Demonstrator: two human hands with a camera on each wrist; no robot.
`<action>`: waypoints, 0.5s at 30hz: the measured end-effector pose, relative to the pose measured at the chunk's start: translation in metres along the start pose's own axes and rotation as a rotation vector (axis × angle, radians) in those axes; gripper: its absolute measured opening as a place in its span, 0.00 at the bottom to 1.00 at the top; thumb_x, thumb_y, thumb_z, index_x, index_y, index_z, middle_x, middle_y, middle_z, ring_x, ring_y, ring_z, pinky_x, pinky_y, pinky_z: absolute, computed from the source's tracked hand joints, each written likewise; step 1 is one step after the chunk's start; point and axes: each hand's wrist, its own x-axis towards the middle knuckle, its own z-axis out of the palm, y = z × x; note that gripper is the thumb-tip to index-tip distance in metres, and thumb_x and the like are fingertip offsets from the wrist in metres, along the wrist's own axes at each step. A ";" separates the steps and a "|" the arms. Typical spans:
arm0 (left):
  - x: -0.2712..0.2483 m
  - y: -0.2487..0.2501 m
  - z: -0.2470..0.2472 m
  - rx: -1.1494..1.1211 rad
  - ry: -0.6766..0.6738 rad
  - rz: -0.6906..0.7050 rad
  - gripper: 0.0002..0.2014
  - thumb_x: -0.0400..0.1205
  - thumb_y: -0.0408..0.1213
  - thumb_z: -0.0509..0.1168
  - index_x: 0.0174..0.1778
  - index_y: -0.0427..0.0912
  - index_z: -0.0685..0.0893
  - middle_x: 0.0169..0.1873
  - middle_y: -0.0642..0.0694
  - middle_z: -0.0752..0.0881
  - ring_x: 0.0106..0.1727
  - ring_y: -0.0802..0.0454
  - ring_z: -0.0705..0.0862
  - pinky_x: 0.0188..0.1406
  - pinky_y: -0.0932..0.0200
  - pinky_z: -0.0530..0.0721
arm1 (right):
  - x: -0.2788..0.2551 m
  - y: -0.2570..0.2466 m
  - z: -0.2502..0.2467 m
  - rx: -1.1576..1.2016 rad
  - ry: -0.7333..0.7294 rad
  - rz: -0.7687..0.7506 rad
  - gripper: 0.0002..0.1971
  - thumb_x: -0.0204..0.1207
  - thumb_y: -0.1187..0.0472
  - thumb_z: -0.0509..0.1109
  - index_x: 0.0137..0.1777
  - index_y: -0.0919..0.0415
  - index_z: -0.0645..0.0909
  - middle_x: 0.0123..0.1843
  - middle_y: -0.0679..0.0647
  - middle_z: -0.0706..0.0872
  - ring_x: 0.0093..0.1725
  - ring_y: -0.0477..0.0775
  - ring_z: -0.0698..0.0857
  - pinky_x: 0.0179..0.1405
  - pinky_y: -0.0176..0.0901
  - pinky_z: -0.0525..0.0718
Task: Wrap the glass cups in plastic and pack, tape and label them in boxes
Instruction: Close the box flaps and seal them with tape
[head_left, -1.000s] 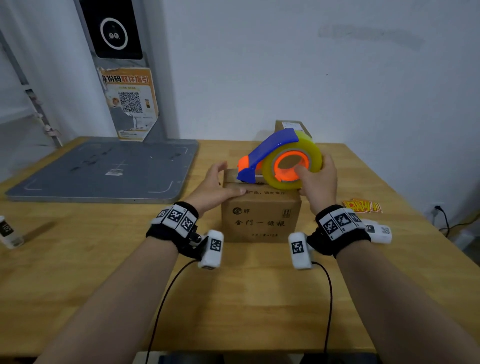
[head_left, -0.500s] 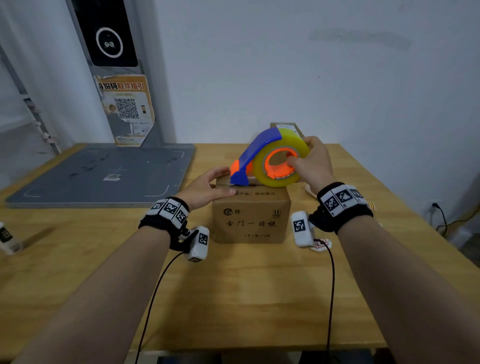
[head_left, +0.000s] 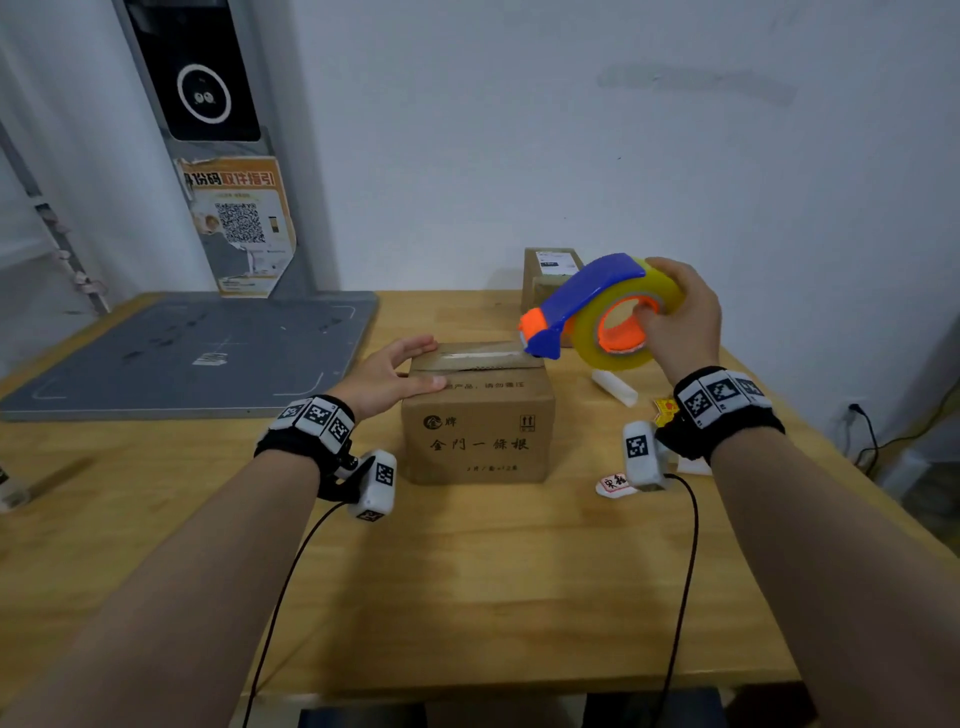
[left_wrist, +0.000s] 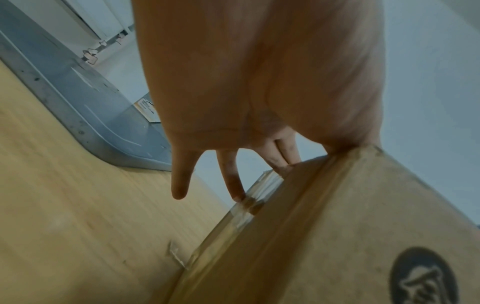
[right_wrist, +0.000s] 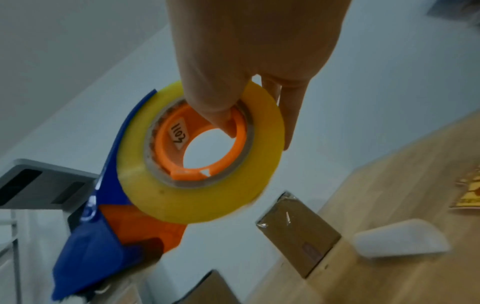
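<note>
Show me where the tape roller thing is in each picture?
Head view: tape dispenser right of centre, held by the right hand, its nose at the box top.
Left wrist view: not in it.
Right wrist view: tape dispenser fills the centre-left.
Shared landmark: the wooden table.

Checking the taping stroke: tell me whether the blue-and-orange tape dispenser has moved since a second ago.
Yes. The blue-and-orange tape dispenser, gripped by the right hand, has travelled rightward along the brown cardboard box, from over its top to its right edge.
</note>
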 end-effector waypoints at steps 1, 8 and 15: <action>0.000 0.000 0.000 0.000 0.002 -0.005 0.38 0.79 0.51 0.76 0.85 0.60 0.68 0.77 0.69 0.75 0.76 0.58 0.74 0.77 0.43 0.72 | 0.002 0.004 -0.006 -0.010 0.030 -0.003 0.26 0.73 0.75 0.69 0.68 0.54 0.84 0.61 0.46 0.88 0.58 0.45 0.84 0.51 0.16 0.75; -0.001 -0.001 -0.002 -0.022 -0.014 -0.024 0.39 0.66 0.67 0.80 0.73 0.76 0.73 0.74 0.75 0.75 0.77 0.55 0.76 0.71 0.40 0.80 | -0.001 0.033 -0.028 -0.006 0.107 0.092 0.25 0.75 0.75 0.65 0.69 0.53 0.82 0.58 0.45 0.86 0.56 0.47 0.84 0.57 0.36 0.80; 0.001 -0.009 -0.002 -0.052 0.000 0.001 0.42 0.56 0.75 0.80 0.69 0.82 0.74 0.74 0.76 0.76 0.77 0.55 0.77 0.72 0.33 0.81 | -0.010 0.058 -0.019 -0.036 0.109 0.174 0.23 0.78 0.72 0.69 0.71 0.54 0.81 0.61 0.52 0.88 0.60 0.55 0.85 0.62 0.50 0.85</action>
